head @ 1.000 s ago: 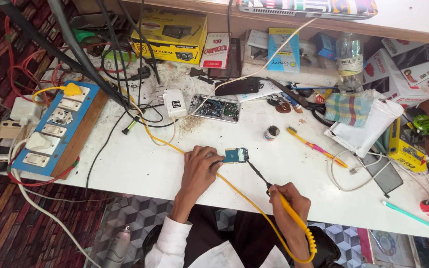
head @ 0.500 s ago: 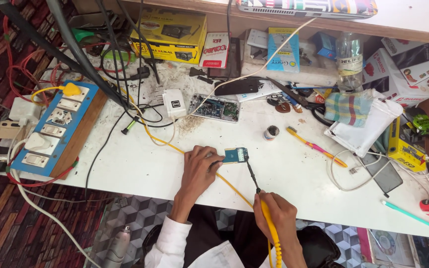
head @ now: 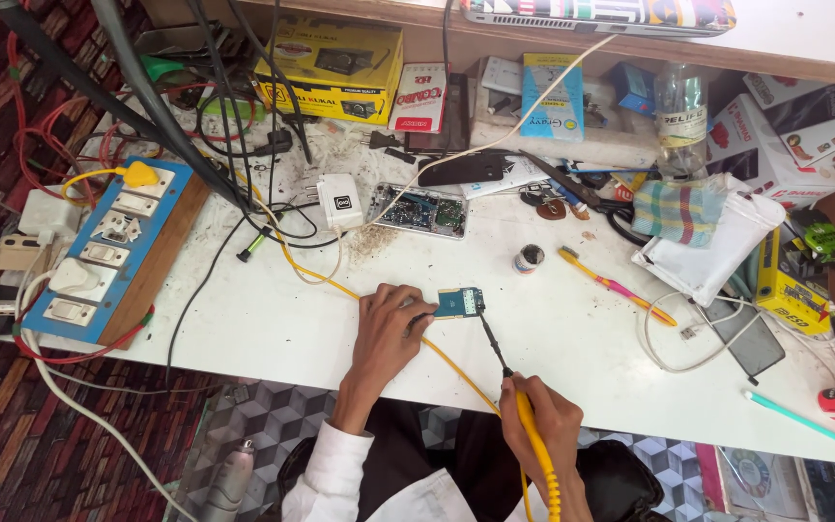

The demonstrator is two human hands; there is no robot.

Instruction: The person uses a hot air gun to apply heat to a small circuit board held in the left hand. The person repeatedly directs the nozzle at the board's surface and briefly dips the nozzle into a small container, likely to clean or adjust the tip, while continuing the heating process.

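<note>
A: Where is the small teal circuit board (head: 460, 303)?

B: It lies flat on the white tabletop (head: 273, 324), near the front edge. The left hand (head: 390, 324) presses on its left end with the fingertips, fingers bent, not closed around it.

A: And the right hand (head: 540, 418)?

B: It is clenched around the yellow handle of a soldering iron (head: 514, 387). The dark tip touches the right edge of the board.

A: Which packages do you see behind?

B: At the back stands a flat yellow box (head: 335, 60) with black pictures. Just beside it, on the right, a small red and white packet (head: 418, 97). Further right a light blue card package (head: 551, 95) leans upright, then a clear plastic bottle (head: 680, 116) with a label. In the right corner are white boxes with red print (head: 775, 135), and a small yellow box (head: 792, 290) lies at the right edge.
</note>
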